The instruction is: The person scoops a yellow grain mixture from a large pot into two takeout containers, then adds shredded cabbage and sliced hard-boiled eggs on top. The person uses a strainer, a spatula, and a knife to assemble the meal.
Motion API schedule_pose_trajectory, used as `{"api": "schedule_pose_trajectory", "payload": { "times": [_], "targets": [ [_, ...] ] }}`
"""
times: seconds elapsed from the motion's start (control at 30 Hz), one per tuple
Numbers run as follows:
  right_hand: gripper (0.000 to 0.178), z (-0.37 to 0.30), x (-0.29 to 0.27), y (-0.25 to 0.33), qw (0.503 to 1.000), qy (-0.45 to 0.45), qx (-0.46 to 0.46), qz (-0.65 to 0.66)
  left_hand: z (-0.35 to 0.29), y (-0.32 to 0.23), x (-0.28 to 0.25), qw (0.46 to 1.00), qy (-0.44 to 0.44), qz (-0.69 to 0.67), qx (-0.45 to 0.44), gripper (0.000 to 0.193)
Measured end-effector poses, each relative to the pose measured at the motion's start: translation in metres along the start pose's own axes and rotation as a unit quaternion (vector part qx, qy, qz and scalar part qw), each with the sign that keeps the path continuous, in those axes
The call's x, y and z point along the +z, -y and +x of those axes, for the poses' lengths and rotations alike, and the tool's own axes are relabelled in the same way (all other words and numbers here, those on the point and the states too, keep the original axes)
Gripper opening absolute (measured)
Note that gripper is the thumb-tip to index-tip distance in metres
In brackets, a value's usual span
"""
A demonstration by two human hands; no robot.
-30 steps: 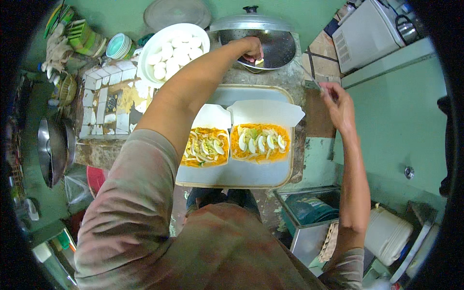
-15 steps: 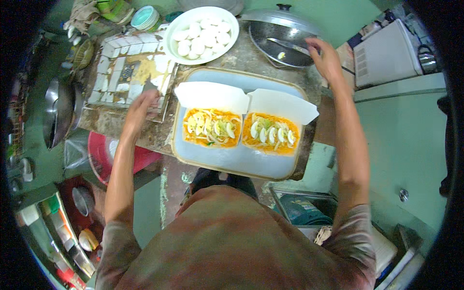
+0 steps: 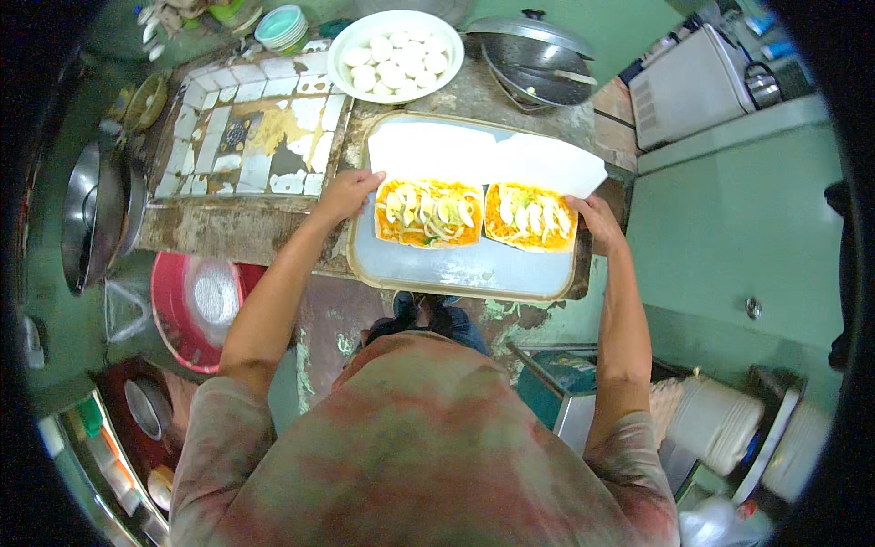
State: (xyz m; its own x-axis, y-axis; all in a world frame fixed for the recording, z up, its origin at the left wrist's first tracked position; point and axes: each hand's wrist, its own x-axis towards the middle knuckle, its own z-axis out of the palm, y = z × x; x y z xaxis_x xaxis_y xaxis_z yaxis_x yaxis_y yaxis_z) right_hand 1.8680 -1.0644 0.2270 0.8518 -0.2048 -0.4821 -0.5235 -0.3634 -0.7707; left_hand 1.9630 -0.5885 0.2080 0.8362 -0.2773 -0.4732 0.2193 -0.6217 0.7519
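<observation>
Two white paper takeout boxes stand side by side with lids folded back on a pale blue tray (image 3: 447, 273). The left takeout box (image 3: 428, 239) and the right takeout box (image 3: 531, 239) each hold orange noodles topped with sliced boiled egg and pale shredded strips. My left hand (image 3: 351, 195) is closed at the left box's outer edge, thumb by its upper corner. At the right box's outer side, my right hand (image 3: 597, 225) has its fingers closed on the edge. The fingers' undersides are hidden.
Behind the tray sits a white bowl (image 3: 339, 55) of peeled eggs. A dark wok (image 3: 547, 87) holds a knife (image 3: 574, 77), with a lid (image 3: 529, 32) behind. A broken-tiled sink (image 3: 210, 150) lies left; a red basin (image 3: 169, 310) is below.
My right hand has left the wok, where the knife now lies, and come down to the right box. My left hand has moved right from beside the sink to the left box.
</observation>
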Motion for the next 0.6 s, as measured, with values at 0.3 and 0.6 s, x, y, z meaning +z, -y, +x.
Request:
{"api": "schedule_pose_trajectory", "payload": {
  "times": [0.3, 0.6],
  "targets": [
    [0.055, -0.010, 0.017, -0.016, 0.992, -0.121, -0.038, -0.028, 0.006, 0.002, 0.033, 0.980, -0.162, -0.021, 0.113, 0.050],
    [0.075, -0.044, 0.066, -0.004, 0.908, -0.099, 0.051, 0.403, -0.011, -0.018, 0.055, 0.874, 0.024, -0.485, -0.027, 0.073]
  ]
}}
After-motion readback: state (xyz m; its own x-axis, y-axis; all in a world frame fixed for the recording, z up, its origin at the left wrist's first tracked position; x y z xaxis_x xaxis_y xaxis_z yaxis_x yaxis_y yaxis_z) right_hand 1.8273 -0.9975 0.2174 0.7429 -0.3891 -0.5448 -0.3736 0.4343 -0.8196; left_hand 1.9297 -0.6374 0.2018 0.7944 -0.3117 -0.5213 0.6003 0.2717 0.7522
